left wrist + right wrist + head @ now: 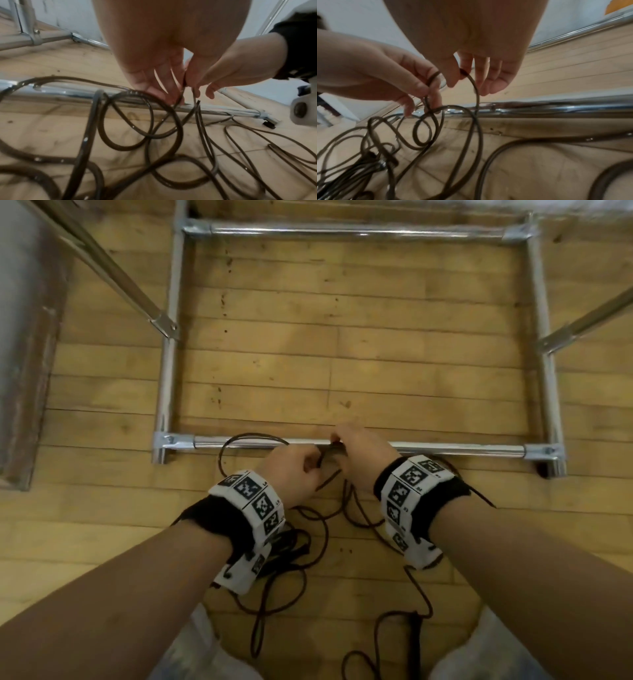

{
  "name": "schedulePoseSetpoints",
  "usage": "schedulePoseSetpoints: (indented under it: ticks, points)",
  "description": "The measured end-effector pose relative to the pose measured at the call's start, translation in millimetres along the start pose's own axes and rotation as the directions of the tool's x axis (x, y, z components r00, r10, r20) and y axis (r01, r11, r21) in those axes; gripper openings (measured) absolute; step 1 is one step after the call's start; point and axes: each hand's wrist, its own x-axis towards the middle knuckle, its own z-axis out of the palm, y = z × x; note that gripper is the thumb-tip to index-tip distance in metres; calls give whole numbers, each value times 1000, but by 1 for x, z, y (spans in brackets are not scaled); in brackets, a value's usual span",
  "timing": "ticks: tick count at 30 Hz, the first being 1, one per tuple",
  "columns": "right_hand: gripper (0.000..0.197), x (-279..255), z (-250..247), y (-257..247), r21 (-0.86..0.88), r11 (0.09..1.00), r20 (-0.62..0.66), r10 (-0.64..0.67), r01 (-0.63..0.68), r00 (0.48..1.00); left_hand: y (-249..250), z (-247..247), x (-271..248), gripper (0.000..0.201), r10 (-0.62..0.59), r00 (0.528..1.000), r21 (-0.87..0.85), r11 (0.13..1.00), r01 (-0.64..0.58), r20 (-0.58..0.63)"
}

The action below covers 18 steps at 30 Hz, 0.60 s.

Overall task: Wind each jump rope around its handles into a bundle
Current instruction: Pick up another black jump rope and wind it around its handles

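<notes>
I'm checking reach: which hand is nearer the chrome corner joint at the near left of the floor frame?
Left. The left hand is right of the corner joint, pinching the rope; the right hand is farther right.

Soft, even indoor light is seen throughout, moderately bright, with only faint shadows cast on the wooden floor (342, 337). Glare streaks are picked up on the chrome frame tubes (342, 231). Straight lines are bent at the edges by wide-angle distortion. Both wrist views are smeared by motion blur; the rope (96, 121) loops nearest the lenses are rendered out of focus.
</notes>
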Motion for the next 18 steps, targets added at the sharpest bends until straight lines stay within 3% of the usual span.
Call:
schedulePoseSetpoints:
  ticks: [1, 2, 6, 9, 13, 18]
  points:
    - [7, -1, -4, 0, 28, 999, -25, 23, -22, 999, 2, -2, -1, 6, 13, 1000, -26, 1000, -14, -23]
    - [7, -2, -10, 0, 55, 998, -52, 32, -30, 998, 5, -7, -2, 6, 23, 998, -43, 999, -25, -52]
    - [24, -17, -45, -11, 126, 992, -202, 1, 25, 979, 27, -43, -12, 9, 59, 973, -58, 996, -74, -222]
    - [21, -40, -79, -32, 157, 983, -373, -31, 96, 927, 52, -85, -32, 11, 109, 942, -60, 989, -135, -317]
    - [22, -91, -131, -76, 122, 958, -607, -135, 261, 783, 92, -138, -69, 10, 183, 928, -35, 978, -205, -325]
    - [13, -168, -199, -136, 206, 848, -826, -117, 488, 552, 131, -189, -130, 11, 194, 916, 85, 981, -175, -350]
